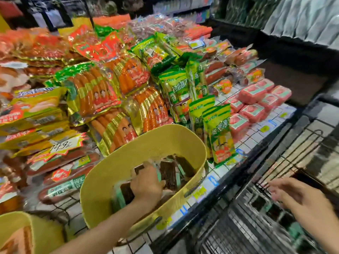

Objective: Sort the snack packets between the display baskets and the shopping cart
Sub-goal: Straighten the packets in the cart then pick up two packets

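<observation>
Supermarket display shelf [260, 129], wire-gridded, heaped with sausage packs [95, 92] from 9 to 1 o'clock; green packs [218, 132] stand at centre right. At 6 o'clock a yellow basket [183, 136] rests on the shelf edge and contains dark-and-mint snack packets [168, 173]. The left hand [146, 182] reaches into this basket, fingers curled down over several packets, gripping them. At 4 o'clock the right hand [297, 197], blurred, hovers above the shopping cart [286, 147], fingers extended and spread, holding nothing. Similar packets [260, 204] lie in the cart. A second yellow basket [27, 228] shows at 8 o'clock.
</observation>
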Demonstrator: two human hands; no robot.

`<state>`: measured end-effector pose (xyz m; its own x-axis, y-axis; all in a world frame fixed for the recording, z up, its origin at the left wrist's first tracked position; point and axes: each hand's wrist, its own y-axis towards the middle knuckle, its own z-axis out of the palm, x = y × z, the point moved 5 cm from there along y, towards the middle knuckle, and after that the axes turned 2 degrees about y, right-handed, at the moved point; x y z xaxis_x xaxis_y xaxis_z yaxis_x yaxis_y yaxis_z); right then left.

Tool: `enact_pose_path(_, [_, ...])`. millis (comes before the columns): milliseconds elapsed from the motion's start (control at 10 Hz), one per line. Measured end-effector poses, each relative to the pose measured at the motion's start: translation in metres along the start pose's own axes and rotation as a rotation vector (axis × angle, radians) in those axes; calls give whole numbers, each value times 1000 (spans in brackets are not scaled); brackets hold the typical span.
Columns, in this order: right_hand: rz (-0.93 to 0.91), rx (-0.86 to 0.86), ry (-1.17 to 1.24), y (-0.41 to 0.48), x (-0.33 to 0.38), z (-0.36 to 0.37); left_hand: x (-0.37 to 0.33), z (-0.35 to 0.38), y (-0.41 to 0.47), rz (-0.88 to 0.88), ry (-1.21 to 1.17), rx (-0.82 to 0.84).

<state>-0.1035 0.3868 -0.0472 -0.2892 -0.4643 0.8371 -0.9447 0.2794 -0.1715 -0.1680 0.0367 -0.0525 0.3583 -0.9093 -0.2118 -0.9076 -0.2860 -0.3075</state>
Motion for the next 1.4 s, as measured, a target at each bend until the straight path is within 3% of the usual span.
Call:
enact_pose_path(100, [217,-74,81,-20,-77,-8,-15,2,6,51,186,-39])
enact_pose_path(200, [339,-72,55,-38,-135,0,-31,11,10,145,227,-7])
enact_pose_path(300, [416,-23,-37,-45,-169,8,-48,13,11,197,315,16])
enact_pose_path(400, [424,-55,-103,-45,-191,7,-65,-9,7,244,347,-67])
enact_pose_path(500, [443,-135,-201,-37,-211,3,-106,-49,-18,478,10,-494])
enact_pose_path(600, [425,-194,-205,-26,-238,-4,-178,-47,-74,842,-191,-732])
enact_pose_path(700, [418,-246,-157,-13,-267,-18,-252,34,-103,1125,-128,-544])
enact_pose_path(800, [437,-282,-84,3,-307,-29,-305,147,-98,1146,-92,-210])
enact_pose_path(900, [545,-335,32,19,-349,-33,-329,272,-68,988,175,157])
enact_pose_path(1000, [581,-368,21,32,-393,-29,-345,360,-42,888,191,383])
enact_pose_path(1100, [639,-405,105,39,-444,-18,-354,441,-9,834,238,509])
enact_pose_path(1200, [780,-494,184,50,-490,-4,-356,498,22,796,247,524])
enact_pose_path(1400, [933,-515,112,105,-532,32,-361,558,54,630,225,417])
